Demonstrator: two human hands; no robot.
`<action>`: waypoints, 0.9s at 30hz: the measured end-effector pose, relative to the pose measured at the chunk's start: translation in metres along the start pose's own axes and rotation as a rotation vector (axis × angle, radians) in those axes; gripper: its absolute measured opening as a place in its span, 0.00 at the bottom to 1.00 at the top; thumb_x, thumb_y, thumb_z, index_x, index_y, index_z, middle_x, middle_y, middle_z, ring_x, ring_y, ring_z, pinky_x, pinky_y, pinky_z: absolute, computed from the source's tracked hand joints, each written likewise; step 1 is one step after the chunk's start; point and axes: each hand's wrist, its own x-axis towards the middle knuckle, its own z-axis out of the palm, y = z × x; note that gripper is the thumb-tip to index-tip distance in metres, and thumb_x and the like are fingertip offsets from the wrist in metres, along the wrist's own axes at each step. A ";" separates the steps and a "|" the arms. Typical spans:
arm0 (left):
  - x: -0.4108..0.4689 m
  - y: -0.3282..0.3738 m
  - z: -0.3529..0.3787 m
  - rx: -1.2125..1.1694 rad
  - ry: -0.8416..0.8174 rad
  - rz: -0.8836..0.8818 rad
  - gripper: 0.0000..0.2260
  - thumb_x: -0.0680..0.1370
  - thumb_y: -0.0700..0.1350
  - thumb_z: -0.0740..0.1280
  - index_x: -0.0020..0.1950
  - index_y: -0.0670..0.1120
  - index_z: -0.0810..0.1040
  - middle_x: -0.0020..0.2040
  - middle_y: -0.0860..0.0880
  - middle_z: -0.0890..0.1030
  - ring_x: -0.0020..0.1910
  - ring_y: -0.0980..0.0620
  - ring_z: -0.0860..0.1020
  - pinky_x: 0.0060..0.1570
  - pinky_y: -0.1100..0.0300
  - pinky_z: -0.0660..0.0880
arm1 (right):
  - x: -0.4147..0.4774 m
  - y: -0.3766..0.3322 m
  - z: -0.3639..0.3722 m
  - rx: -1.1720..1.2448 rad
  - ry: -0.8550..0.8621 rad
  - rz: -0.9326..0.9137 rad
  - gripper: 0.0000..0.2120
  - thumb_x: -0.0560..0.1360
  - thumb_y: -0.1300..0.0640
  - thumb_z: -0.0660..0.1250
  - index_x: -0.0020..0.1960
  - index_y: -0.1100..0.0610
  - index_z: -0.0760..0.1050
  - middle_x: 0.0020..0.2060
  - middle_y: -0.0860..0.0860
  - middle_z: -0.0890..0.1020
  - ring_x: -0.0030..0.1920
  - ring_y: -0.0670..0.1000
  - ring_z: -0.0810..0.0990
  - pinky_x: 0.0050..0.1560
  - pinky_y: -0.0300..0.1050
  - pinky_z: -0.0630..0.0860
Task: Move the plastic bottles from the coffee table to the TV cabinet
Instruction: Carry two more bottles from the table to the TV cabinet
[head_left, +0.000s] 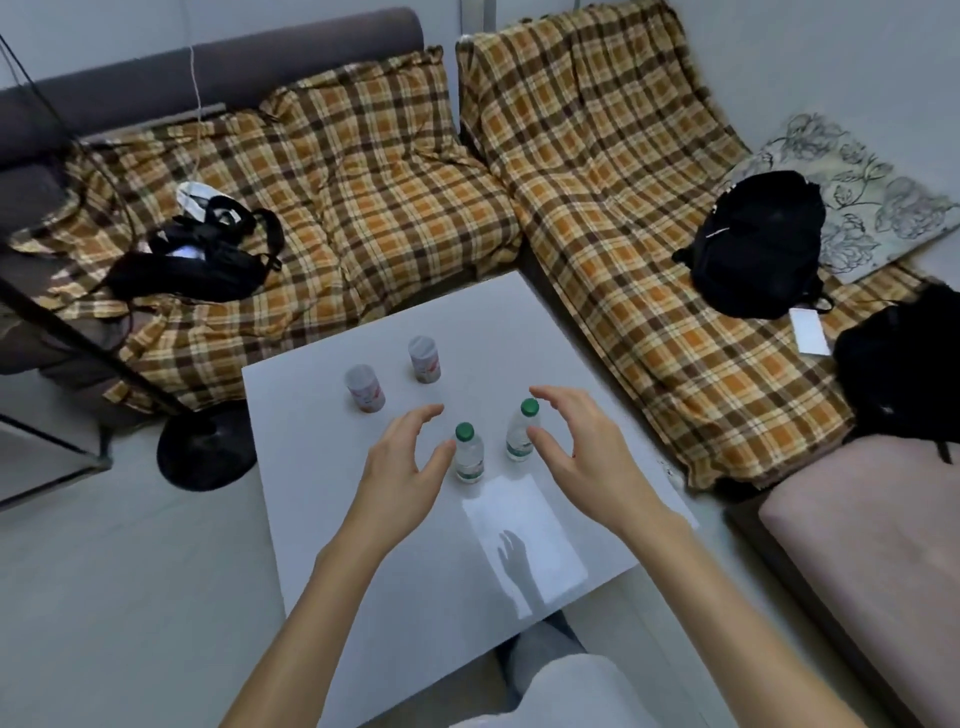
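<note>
Two small clear plastic bottles with green caps stand upright on the white coffee table (322, 519). The nearer bottle (469, 457) is just right of my left hand (408, 457), whose fingers are spread and curved beside it without gripping. The farther bottle (521, 434) stands between the thumb and fingers of my right hand (582, 447), which is open around it; whether it touches the bottle I cannot tell. Two short clear jars, the left jar (365, 387) and the right jar (424, 358), stand farther back on the table.
A corner sofa under a plaid cover (415, 197) wraps the table's far and right sides. A black bag (197, 260) lies on its left part, a black backpack (758, 249) on the right. A floor lamp base (205, 449) stands left of the table; a pink stool (872, 545) sits at right.
</note>
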 end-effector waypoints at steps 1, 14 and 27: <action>0.016 -0.002 0.004 0.025 -0.016 -0.017 0.20 0.81 0.51 0.64 0.73 0.54 0.70 0.71 0.55 0.73 0.69 0.54 0.72 0.65 0.61 0.67 | 0.019 0.008 0.003 -0.006 -0.018 0.011 0.19 0.81 0.51 0.63 0.71 0.50 0.69 0.67 0.46 0.74 0.66 0.46 0.73 0.66 0.38 0.66; 0.154 -0.058 0.114 0.292 -0.221 -0.339 0.24 0.80 0.40 0.64 0.75 0.51 0.69 0.74 0.45 0.69 0.71 0.43 0.68 0.67 0.51 0.72 | 0.170 0.136 0.103 -0.220 -0.403 0.292 0.23 0.78 0.64 0.60 0.72 0.54 0.68 0.71 0.56 0.70 0.68 0.60 0.68 0.64 0.54 0.72; 0.184 -0.086 0.151 0.480 -0.261 -0.421 0.15 0.72 0.30 0.62 0.54 0.46 0.77 0.54 0.45 0.73 0.54 0.43 0.72 0.46 0.52 0.73 | 0.172 0.189 0.114 -0.043 -0.397 0.355 0.14 0.74 0.59 0.68 0.60 0.56 0.77 0.55 0.51 0.72 0.52 0.53 0.75 0.50 0.45 0.77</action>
